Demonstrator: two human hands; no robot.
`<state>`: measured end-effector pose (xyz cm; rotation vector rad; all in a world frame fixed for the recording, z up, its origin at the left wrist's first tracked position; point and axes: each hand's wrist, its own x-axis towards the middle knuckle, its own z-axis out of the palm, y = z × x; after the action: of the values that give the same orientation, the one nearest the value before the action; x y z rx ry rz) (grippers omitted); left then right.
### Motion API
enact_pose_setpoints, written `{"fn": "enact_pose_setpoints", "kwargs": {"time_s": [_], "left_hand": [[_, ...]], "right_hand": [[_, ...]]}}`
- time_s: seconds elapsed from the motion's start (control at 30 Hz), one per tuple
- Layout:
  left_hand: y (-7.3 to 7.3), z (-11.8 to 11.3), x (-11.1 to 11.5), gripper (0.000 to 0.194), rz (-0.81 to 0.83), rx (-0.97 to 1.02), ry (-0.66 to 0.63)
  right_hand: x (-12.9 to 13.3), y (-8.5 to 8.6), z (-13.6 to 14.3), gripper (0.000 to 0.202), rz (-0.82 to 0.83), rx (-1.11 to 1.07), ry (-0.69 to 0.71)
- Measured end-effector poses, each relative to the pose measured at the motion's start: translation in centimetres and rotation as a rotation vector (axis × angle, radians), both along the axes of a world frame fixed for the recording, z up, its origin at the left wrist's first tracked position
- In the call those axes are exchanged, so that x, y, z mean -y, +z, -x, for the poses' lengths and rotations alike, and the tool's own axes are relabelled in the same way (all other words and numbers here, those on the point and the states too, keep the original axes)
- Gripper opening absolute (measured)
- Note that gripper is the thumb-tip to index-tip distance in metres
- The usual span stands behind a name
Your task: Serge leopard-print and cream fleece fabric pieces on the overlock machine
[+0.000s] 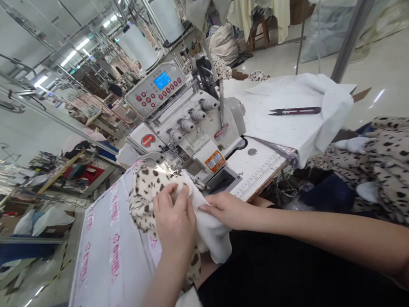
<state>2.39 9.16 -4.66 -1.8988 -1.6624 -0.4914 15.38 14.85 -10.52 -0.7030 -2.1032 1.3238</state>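
Cream fabric with dark spots (pixel 144 187) lies at the needle area of an overlock sewing machine (pixel 189 120), with plain white fabric (pixel 214 236) along its right side. My left hand (pixel 177 218) is closed on the fabric just in front of the presser foot, thumb and fingers bent together where spotted and white meet. Farther right, my right hand (pixel 231 210) pinches the edge of the white fabric between thumb and fingers. The white piece hangs down over the table's front edge toward my lap. My left fingers partly hide the seam.
Dark thread snips (pixel 296 111) lie on white cloth (pixel 276 135) right of the machine. Spotted fabric (pixel 405 165) is heaped at the right. Thread cones (pixel 140 47) stand behind the machine. A plastic-covered tabletop with pink print (pixel 101 254) extends left.
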Motion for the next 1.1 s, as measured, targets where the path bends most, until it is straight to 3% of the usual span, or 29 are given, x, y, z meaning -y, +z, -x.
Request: {"fn": "enact_pose_setpoints", "kwargs": {"time_s": [0.17, 0.4, 0.6, 0.8, 1.1], "left_hand": [[-0.1, 0.0, -0.4, 0.017, -0.011, 0.076, 0.012], [0.6, 1.5, -0.5, 0.024, 0.056, 0.128, -0.069], [0.9, 1.7, -0.2, 0.029, 0.147, 0.069, 0.015], [0.4, 1.0, -0.3, 0.028, 0.098, 0.103, 0.088], [0.5, 0.9, -1.3, 0.029, 0.106, 0.04, 0.105]], "right_hand": [[-0.1, -0.3, -0.1, 0.032, -0.013, 0.004, 0.003], [-0.5, -0.2, -0.2, 0.032, -0.008, 0.021, 0.006], [-0.3, 0.0, -0.1, 0.035, -0.015, 0.027, 0.005], [0.0, 0.3, 0.1, 0.031, -0.007, 0.015, 0.038], [-0.9, 0.8, 1.2, 0.038, -0.062, 0.061, -0.034]]}}
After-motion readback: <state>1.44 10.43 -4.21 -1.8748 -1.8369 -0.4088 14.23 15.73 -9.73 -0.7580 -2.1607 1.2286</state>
